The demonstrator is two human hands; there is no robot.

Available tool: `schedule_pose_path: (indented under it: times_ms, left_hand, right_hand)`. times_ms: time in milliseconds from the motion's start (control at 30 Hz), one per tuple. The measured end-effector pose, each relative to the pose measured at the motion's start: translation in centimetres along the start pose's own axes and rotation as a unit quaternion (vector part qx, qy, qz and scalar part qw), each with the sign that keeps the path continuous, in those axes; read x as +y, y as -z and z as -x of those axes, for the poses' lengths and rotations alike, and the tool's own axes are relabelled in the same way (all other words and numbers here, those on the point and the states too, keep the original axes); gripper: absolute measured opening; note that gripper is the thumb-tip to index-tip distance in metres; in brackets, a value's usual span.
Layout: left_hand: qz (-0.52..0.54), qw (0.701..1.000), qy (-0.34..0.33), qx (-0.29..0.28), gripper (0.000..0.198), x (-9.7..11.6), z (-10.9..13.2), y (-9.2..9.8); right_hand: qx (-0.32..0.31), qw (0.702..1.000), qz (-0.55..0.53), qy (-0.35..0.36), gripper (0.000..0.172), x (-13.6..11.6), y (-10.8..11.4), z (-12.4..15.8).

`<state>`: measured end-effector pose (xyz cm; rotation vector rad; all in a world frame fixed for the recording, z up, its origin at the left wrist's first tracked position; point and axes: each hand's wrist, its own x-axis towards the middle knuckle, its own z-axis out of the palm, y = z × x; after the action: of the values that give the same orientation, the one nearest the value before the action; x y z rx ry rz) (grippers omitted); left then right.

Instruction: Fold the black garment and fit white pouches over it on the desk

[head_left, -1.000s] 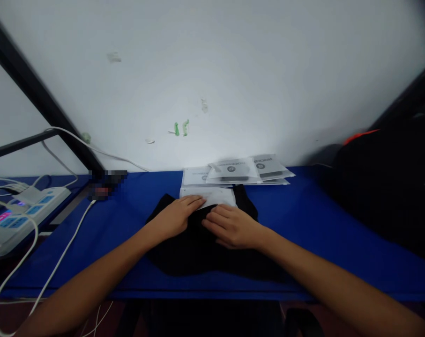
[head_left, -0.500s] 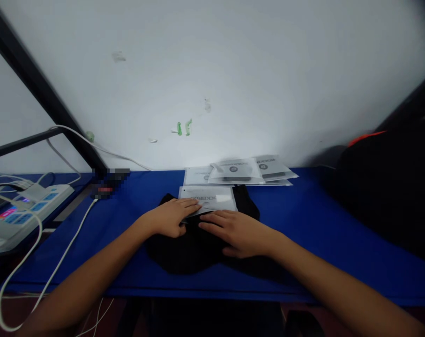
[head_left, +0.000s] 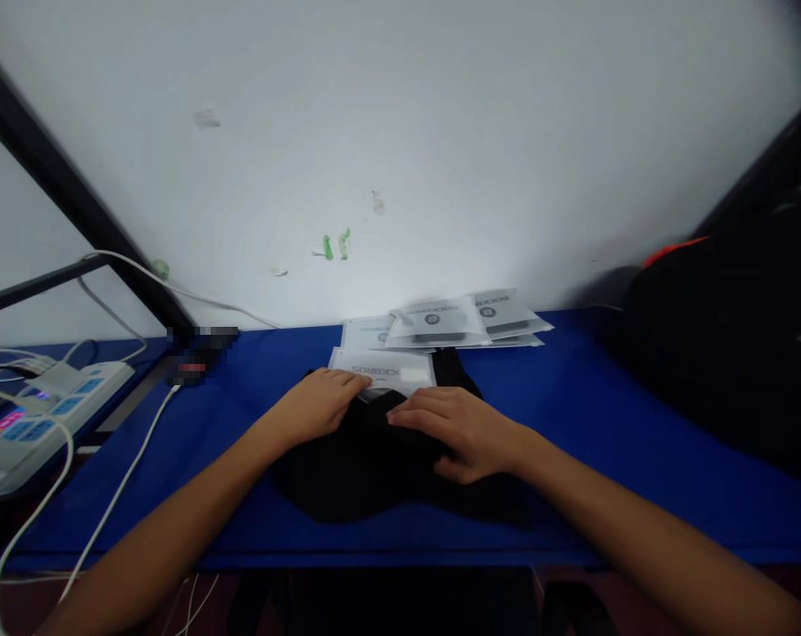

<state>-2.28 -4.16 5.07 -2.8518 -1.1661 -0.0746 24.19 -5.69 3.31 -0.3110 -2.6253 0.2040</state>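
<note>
A black garment [head_left: 347, 473] lies bunched on the blue table [head_left: 572, 397] in front of me. A flat white plastic bag [head_left: 387, 368] with dark print rests on the garment's far edge. My left hand [head_left: 317, 405] sits at the bag's near edge, fingers curled and pinching that edge, thumb tucked under. My right hand [head_left: 463, 428] arches over a fold of the garment just below the bag, fingers together and pressing into the cloth.
Several packed white bags [head_left: 449, 320] are stacked by the wall behind. A white power strip [head_left: 42, 411] with cables lies on the left. A white cable [head_left: 125, 473] trails over the table's left edge. A large black bag [head_left: 724, 353] fills the right side.
The white bag has slid a little further away. My right hand has drawn the garment's fold up toward the bag's near edge, and my left hand has shifted to that edge.
</note>
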Motion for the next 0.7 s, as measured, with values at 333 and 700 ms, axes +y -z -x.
schedule_pose_path:
  times_ms: [333,700]
  left_hand:
    - [0.031,0.999,0.027,0.011,0.046,-3.8,-0.9,-0.5]
    - [0.068,0.996,0.003,0.050,0.046,-6.1,-1.5,-0.1]
  right_hand:
    - [0.039,0.996,0.028,0.071,0.045,-0.8,0.0,-0.2]
    - [0.080,0.991,0.027,0.104,0.044,-1.4,0.2,-0.4]
